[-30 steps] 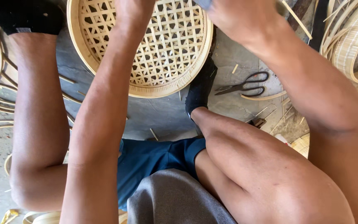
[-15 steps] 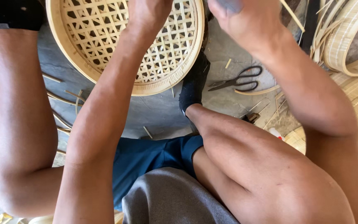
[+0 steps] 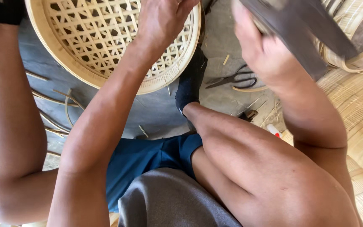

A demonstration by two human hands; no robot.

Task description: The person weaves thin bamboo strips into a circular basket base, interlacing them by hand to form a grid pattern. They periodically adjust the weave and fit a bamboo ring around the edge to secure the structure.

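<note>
A round, open-weave bamboo basket lies on the grey floor at the top left. My left hand rests on its woven inside, fingers curled at the far rim. My right hand is raised at the top right, closed on a dark flat tool that is blurred and runs out of view. My bent right leg fills the lower middle. Its foot in a black sock touches the basket's near rim.
Black scissors lie on the floor right of the sock. Loose bamboo strips curve at the left. Stacked bamboo rims and a woven mat lie at the right, with a small white and red object nearby.
The basket has shifted left in the view. My right hand has lifted, and the dark tool has come into sight above it. My left hand stays on the basket.
</note>
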